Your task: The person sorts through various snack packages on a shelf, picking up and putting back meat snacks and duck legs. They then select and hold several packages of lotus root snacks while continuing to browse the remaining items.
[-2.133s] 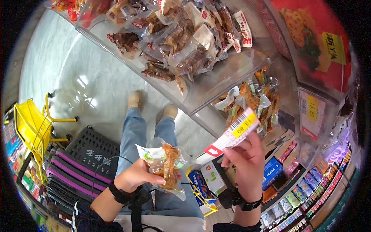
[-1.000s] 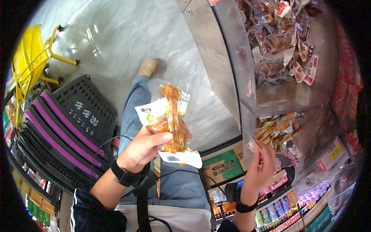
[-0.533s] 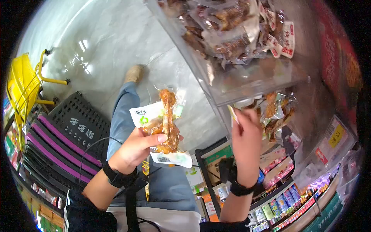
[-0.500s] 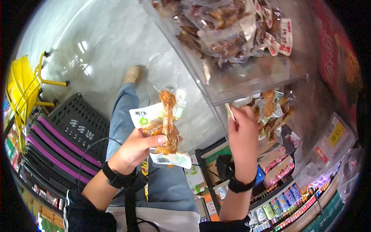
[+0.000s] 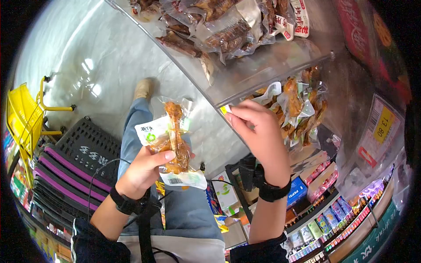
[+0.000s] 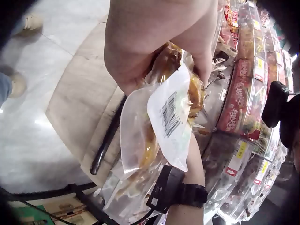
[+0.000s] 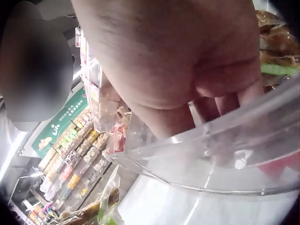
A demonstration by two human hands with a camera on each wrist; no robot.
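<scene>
My left hand [image 5: 141,170] grips a vacuum-packed drumstick [image 5: 176,138] in front of my legs, thumb across its front. The pack has white label flaps, and its barcode faces the left wrist view. At the front rim of a clear plastic bin [image 5: 267,84], my right hand [image 5: 262,131] pinches a price tag [image 5: 225,109] between thumb and fingers. Only a small yellow and white end of the tag shows; the rest is hidden. Beyond that hand lie several similar packed drumsticks [image 5: 292,98] in the bin. The clear bin wall crosses in front of the fingers in the right wrist view.
Packs of dark meat [image 5: 228,33] fill the neighbouring bin. Another price tag [image 5: 380,127] reading 13.80 hangs at the right. Stacked dark baskets [image 5: 83,153] and a yellow cart [image 5: 22,127] stand at the left. A blue Pepsi box [image 5: 297,191] sits below on the right.
My right hand has carried the price tag from in front of me to the bin's rim, turning it edge-on. The view has swung about, and the left hand still holds the drumstick pack.
</scene>
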